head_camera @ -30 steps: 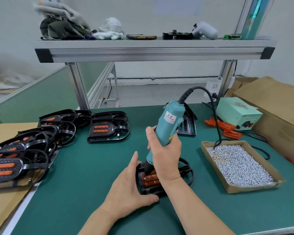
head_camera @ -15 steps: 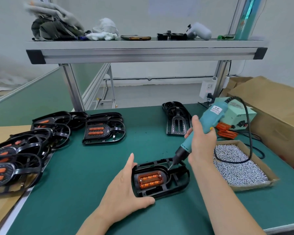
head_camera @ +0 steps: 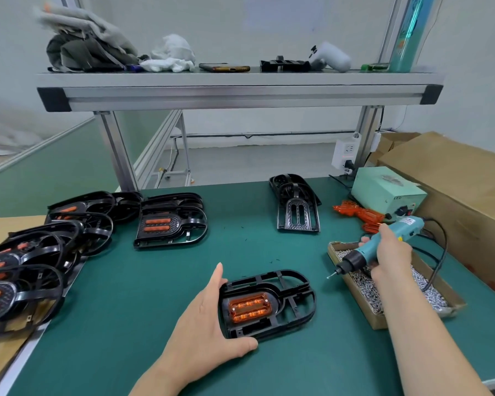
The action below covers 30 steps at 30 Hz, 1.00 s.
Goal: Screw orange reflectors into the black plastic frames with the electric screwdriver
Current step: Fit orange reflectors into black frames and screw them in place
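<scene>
Green rubbery mat [head_camera: 155, 295] covers the whole bench, and everything below is placed relative to the black plastic frame [head_camera: 295, 298] lying flat near the front middle of it. Well behind and above that frame runs a long aluminium shelf [head_camera: 240, 92] with rags and bits on top. Far off to the frame's right is a big brown cardboard box [head_camera: 455, 172]. Way out to the frame's left there's a messy overlapping pile of black frames with orange inserts [head_camera: 40, 252], and a neater pair [head_camera: 170, 224] back-left of it. Back-right of the frame sits a pale green power box [head_camera: 383, 190].

Just right of the frame is a shallow cardboard tray [head_camera: 379, 321] full of small silver screws [head_camera: 366, 287].

Left hand [head_camera: 206, 318] rests against the frame's left end, fingers straight and together along the edge, thumb spread out along the near side. Right hand [head_camera: 392, 252] hovers over the tray, fingers wrapped tight around the teal electric screwdriver [head_camera: 367, 247]. The tool is tilted, with its bit pointing down-left toward the frame but clear of it. Something tiny sits on the tip, too small to call.

An orange rectangular reflector [head_camera: 249, 307] is seated in the frame's left pocket. Loose orange reflectors [head_camera: 360, 214] lie behind the tray, back-right of the frame.
</scene>
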Available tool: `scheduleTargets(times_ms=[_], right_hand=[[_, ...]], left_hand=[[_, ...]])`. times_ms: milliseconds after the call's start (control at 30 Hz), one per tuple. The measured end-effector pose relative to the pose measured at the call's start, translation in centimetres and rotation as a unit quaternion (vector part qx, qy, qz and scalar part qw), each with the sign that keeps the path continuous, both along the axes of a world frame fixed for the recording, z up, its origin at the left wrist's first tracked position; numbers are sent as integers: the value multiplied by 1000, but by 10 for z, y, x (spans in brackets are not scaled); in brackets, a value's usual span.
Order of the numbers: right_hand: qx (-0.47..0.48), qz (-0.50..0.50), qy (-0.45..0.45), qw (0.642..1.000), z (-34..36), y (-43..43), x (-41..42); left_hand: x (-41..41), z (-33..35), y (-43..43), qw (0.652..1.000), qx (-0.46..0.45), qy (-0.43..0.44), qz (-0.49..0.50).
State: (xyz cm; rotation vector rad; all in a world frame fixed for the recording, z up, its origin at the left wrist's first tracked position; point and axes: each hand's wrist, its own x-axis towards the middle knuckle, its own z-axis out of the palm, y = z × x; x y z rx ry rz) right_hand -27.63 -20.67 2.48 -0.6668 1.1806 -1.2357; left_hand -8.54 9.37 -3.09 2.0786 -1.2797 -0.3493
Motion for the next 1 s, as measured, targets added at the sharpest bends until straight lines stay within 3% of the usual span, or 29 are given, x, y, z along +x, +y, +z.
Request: scheduleTargets(times_ms=[167,367,633,800,1000], right_hand=[[24,4,77,997,-10,-6,-7],[-15,6,163,987,-17,-3,-6],[-72,-26,323,943,-29,2,-7],[-177,-70,378,906,-22,12,-8],[-398,-40,341,851,-1,57,14]], left_hand=[[1,-3,0,1000,-7,7,4],[0,-3,1,1000,-15,15,10],[0,0,5,996,-55,58,28],[3,3,7,987,-100,114,47],[6,4,8,968,-149,192,65]])
